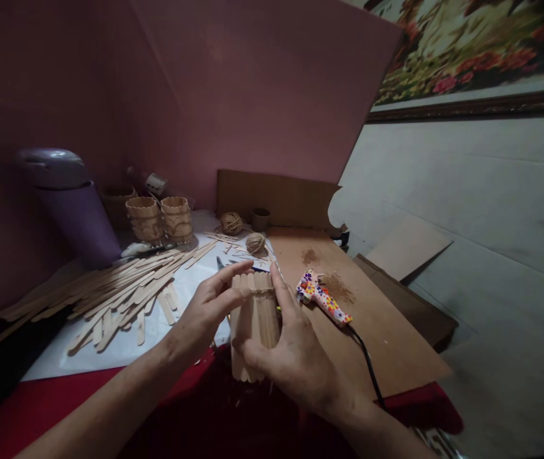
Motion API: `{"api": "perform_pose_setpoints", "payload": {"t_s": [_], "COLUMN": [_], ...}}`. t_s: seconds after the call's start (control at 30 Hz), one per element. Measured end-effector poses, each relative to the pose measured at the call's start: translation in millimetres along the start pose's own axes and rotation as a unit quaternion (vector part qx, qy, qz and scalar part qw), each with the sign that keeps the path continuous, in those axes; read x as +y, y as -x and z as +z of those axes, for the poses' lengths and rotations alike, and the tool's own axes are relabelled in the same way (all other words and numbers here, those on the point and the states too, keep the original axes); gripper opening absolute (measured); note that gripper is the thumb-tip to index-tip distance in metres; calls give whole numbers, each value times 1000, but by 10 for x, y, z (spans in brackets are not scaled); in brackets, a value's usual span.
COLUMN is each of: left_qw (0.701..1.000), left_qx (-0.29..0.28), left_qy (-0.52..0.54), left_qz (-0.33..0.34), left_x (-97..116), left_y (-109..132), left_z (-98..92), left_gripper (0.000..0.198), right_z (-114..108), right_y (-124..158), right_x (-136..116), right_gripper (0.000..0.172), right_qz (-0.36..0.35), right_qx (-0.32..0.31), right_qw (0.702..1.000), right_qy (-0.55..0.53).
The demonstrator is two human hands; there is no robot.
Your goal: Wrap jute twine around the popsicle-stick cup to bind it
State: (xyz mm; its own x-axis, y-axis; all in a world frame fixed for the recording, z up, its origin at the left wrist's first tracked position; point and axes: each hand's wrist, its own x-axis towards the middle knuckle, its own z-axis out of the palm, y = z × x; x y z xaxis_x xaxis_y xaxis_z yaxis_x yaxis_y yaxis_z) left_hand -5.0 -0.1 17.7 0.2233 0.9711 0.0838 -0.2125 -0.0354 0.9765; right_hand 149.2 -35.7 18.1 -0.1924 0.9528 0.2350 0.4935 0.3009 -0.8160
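Note:
A cup made of upright wooden craft sticks point(255, 325) is held in front of me, with a band of twine point(263, 294) around its upper part. My left hand point(214, 298) grips it from the left, fingers at the twine near the rim. From the right, my right hand point(295, 344) wraps the cup, its thumb across the front and its fingers along the far side. Just right of the hands, a flower-patterned glue gun point(323, 298) lies on a brown board point(386, 347). Loose craft sticks point(142, 290) are spread on the white sheet to the left.
Two finished-looking stick cups point(176, 218) stand at the back left beside a purple bottle point(78, 210). Twine balls point(255, 243) and a small brown pot point(261, 219) sit at the back. The glue gun's black cord point(367, 363) runs over the board's front edge.

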Motion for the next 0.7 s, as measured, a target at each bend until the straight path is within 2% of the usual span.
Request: {"api": "perform_pose_setpoints", "payload": {"t_s": [0.33,0.7], "left_qw": [999,999], "left_qx": [6,18], "left_qy": [-44,-33], "left_qz": [5,-28], "left_x": [-49,-6], "left_y": [1,-9], "left_z": [-32,31], "left_gripper": [46,45], "right_z": [6,13], "right_y": [20,20], "right_x": [5,5], "right_gripper": [108,107], "right_qz": [17,5], "right_qx": [-7,-12], "right_qw": [1000,999], "right_qy": [22,30]}}
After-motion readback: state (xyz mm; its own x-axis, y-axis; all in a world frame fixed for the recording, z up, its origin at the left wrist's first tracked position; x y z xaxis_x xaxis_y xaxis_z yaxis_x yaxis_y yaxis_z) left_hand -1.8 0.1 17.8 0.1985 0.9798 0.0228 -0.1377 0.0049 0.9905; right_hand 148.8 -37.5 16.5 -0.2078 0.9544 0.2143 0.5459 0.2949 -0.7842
